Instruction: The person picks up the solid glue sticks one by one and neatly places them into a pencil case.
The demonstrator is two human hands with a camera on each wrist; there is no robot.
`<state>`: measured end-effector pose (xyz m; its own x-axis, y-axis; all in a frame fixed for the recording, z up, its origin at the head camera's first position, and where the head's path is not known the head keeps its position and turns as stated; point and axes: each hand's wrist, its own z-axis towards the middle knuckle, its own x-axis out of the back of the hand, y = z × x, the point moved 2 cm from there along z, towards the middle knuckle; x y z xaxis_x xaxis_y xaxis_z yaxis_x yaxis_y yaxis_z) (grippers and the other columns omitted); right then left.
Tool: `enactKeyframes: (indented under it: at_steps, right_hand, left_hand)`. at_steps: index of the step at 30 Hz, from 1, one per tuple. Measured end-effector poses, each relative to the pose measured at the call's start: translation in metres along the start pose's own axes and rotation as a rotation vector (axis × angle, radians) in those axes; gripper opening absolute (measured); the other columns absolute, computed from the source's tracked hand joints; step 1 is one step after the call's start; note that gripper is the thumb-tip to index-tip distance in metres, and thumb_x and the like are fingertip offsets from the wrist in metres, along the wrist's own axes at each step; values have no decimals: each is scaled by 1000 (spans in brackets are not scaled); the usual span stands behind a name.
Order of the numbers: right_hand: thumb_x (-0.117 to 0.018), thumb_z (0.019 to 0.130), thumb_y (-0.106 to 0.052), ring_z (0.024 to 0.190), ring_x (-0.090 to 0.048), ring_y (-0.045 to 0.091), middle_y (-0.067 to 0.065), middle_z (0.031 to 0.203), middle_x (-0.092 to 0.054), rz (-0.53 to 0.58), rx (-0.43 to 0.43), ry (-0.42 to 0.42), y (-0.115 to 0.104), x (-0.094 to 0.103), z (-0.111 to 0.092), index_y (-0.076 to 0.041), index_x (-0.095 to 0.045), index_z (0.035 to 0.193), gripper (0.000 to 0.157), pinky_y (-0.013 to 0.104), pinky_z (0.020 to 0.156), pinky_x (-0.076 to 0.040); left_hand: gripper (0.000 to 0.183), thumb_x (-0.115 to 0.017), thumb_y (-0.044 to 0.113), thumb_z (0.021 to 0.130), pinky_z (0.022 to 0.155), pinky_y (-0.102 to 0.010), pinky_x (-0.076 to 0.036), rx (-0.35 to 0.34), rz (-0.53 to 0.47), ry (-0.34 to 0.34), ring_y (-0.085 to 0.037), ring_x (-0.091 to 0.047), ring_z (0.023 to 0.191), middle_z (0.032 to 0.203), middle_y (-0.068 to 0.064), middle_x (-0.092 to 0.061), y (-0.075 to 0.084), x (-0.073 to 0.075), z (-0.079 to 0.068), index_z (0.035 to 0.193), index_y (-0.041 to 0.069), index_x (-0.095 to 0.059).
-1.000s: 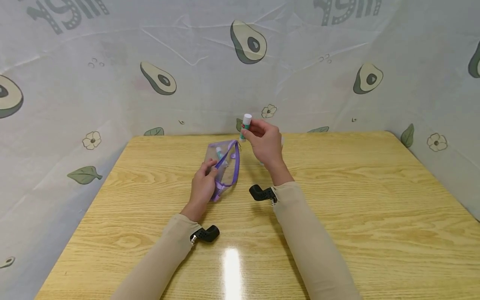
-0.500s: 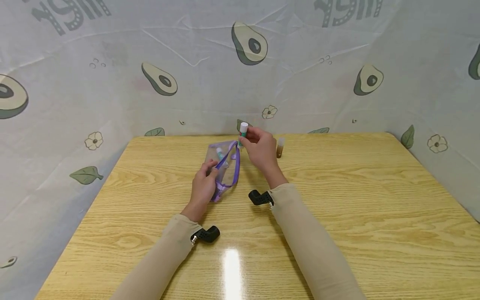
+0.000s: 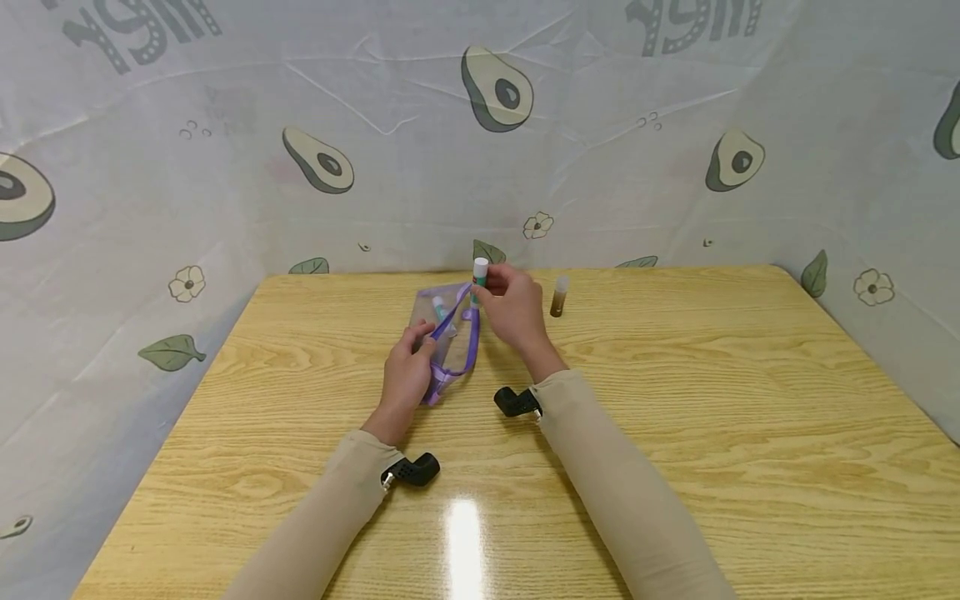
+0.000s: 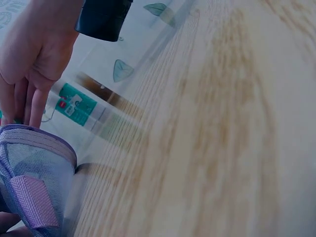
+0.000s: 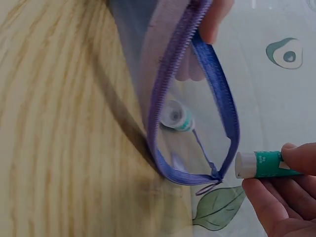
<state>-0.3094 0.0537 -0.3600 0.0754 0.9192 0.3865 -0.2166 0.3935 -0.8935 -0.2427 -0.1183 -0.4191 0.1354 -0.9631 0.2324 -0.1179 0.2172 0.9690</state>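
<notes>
A translucent mesh pouch (image 3: 474, 343) with purple zipper edging lies at the back middle of the table, its mouth gaping to the right. My left hand (image 3: 406, 371) grips its near side, thumb and fingers on either side of the edge. Inside the pouch rests a glue stick (image 5: 177, 116). My right hand (image 3: 516, 308) pinches another glue stick (image 5: 269, 164), green-labelled with a white cap, between thumb and fingers. In the head view it is upright at the far corner of the pouch's mouth. The right wrist view shows its white end just outside the zipper edge (image 5: 232, 143).
A brown tube with a clear top (image 3: 558, 297) stands on the table right of my right hand. The left wrist view also shows a green-labelled glue stick (image 4: 77, 104) on the table, hidden in the head view. A patterned cloth (image 3: 600, 167) hangs behind the table.
My right hand has lowered the glue stick and shifted it left to the pouch's mouth. The brown tube has come into view behind it. My left hand and the pouch stay nearly still.
</notes>
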Motion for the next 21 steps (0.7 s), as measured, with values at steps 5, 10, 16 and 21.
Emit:
enactKeyframes:
  at_steps: [5,10,16,21]
  right_hand:
    - [-74,101,-15,112,-75,31,16,121,-77,-29,-12,-8,5,-5,-2,-1,-70,131,34,42,95,-63]
    - [-73,100,-12,109,-76,31,17,119,-77,-56,6,-4,9,-10,-4,-1,-69,133,35,41,93,-64]
    - [-71,101,-10,111,-76,31,17,122,-76,-61,-22,-4,11,-13,-5,0,-61,143,44,42,92,-64]
    - [-69,102,-11,112,-77,32,19,124,-75,-43,-51,-11,12,-14,-5,-4,-51,154,55,44,90,-65]
  left_hand:
    - [44,-45,26,111,136,-49,-17,-1,-12,-14,-27,-17,167,174,0,-35,0,0,-1,152,13,-55]
    - [44,-45,25,111,136,-49,-19,-2,-18,-19,-27,-18,167,175,-1,-35,0,-1,-2,153,12,-55]
    - [44,-45,25,111,137,-49,-14,1,-19,-19,-25,-11,168,175,0,-34,0,0,-1,153,12,-55]
    - [44,-45,26,111,137,-49,-13,4,-8,-10,-25,-11,168,174,0,-36,0,0,-1,152,13,-56]
